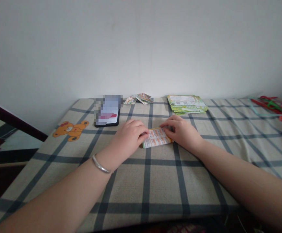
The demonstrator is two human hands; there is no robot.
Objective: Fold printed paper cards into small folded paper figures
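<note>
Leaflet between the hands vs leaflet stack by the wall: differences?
Count: the stack has several sheets layered unevenly; the leaflet looks like one piece, perhaps folded.
Colour: the leaflet shows mostly white with orange print; the stack shows much more green.
Place: the leaflet lies between the left hand and right hand; neither touches the stack.
Shared: both are printed and lie on the checked cloth.

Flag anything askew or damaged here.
The red, green and pale-blue strips at the far right lie in a loose tangle, and the checked tablecloth is creased near them. The green leaflets at the back are unevenly stacked. The handled printed paper shows no obvious damage.
</note>
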